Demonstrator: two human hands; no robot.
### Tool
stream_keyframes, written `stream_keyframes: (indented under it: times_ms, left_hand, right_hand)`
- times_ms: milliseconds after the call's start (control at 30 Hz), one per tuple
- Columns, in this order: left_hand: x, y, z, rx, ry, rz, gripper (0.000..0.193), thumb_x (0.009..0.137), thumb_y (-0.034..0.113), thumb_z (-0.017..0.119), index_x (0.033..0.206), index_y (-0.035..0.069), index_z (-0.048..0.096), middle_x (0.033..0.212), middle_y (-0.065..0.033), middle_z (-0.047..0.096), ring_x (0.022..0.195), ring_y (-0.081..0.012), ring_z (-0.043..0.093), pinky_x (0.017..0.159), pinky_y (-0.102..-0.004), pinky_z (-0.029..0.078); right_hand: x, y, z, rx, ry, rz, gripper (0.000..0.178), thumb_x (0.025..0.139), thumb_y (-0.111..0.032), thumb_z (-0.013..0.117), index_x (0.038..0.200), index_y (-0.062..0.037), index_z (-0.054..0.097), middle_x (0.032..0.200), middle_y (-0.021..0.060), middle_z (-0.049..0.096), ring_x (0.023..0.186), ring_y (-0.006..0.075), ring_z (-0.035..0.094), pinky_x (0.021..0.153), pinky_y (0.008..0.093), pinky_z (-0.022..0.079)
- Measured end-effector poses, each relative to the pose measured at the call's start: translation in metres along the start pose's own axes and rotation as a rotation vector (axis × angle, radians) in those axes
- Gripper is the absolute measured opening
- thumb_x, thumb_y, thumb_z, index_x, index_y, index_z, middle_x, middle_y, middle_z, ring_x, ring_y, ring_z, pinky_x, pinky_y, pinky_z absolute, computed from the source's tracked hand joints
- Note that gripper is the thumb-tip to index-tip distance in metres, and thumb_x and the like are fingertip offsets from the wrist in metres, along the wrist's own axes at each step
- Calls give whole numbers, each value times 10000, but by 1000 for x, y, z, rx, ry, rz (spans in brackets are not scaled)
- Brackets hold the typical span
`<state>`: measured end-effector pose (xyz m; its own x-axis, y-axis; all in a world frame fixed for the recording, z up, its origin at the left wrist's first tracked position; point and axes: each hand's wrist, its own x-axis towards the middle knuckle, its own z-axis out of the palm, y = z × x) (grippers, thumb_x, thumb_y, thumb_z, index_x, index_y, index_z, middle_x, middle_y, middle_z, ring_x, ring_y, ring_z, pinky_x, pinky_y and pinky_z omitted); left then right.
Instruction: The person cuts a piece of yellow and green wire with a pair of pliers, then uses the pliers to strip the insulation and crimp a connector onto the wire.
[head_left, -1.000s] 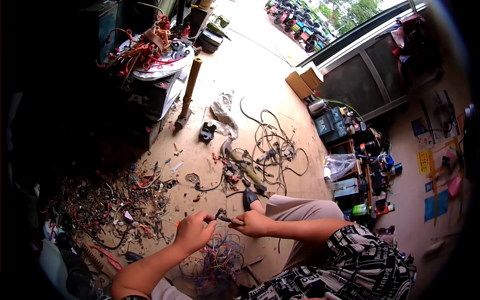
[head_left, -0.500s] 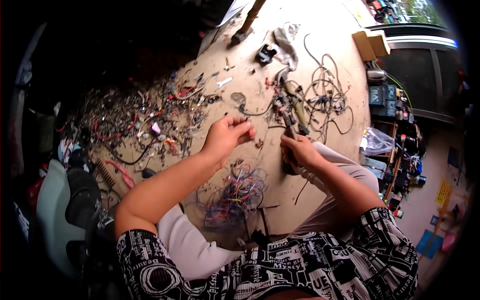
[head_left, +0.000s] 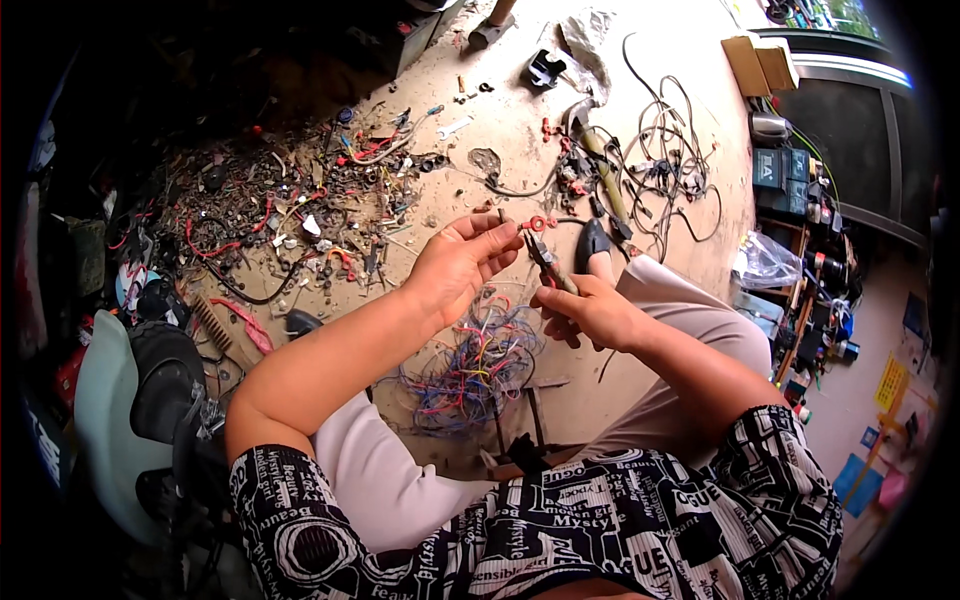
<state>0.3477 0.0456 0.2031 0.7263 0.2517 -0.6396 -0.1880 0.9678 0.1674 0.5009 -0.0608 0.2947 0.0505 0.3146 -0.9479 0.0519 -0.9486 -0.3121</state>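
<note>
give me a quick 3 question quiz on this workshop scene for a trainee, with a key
1. Which grip holds the pliers?

2. True or false: the spanner lies on the floor, away from both hands.

3. What colour is the ring at the left grip?
a) blue
b) red
c) green

Key:
1. The right grip
2. True
3. b
</note>
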Motion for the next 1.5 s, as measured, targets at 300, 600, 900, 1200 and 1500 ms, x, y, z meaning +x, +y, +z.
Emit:
stream_keyframes:
  times_ms: [300, 600, 900, 1200, 1500]
  left_hand:
    - [2, -7, -3, -34, -41, -4, 152, 863, 69, 657, 984, 24, 576, 957, -68, 646, 900, -159, 626, 831, -272, 526]
    - [0, -9, -3, -31, -58, 29, 120, 858, 20, 644, 957, 23, 576, 955, -80, 653, 893, -169, 638, 830, -275, 537]
    - [-3, -8, -1, 38, -41, 61, 89, 848, 8, 650, 926, 21, 609, 921, -73, 665, 850, -157, 646, 809, -267, 540]
    - [-7, -9, -3, 451, -6, 115, 142, 829, 33, 673, 966, -2, 660, 919, -68, 676, 832, -117, 640, 784, -232, 514]
    - [-7, -12, -6, 531, -53, 151, 118, 831, 15, 662, 946, -8, 670, 971, -64, 682, 851, -98, 618, 801, -246, 498]
  right_hand:
    - [-5, -8, 2, -65, 34, 20, 348, 954, -329, 513, 920, 17, 531, 719, 123, 581, 554, 154, 563, 455, 276, 431]
    - [-5, -7, 0, -49, 29, 11, 356, 947, -327, 527, 949, 28, 552, 741, 80, 551, 636, 160, 605, 443, 277, 448]
    - [-9, -11, 1, -84, 49, 30, 363, 947, -335, 522, 936, 21, 594, 739, 41, 537, 608, 137, 594, 455, 263, 440]
    - [0, 1, -6, -175, 75, 83, 398, 915, -398, 556, 886, -3, 593, 688, 28, 523, 560, 116, 533, 482, 259, 396]
    - [5, 13, -7, -322, 129, -27, 532, 894, -497, 549, 841, 26, 631, 646, 68, 565, 615, 158, 547, 577, 314, 439]
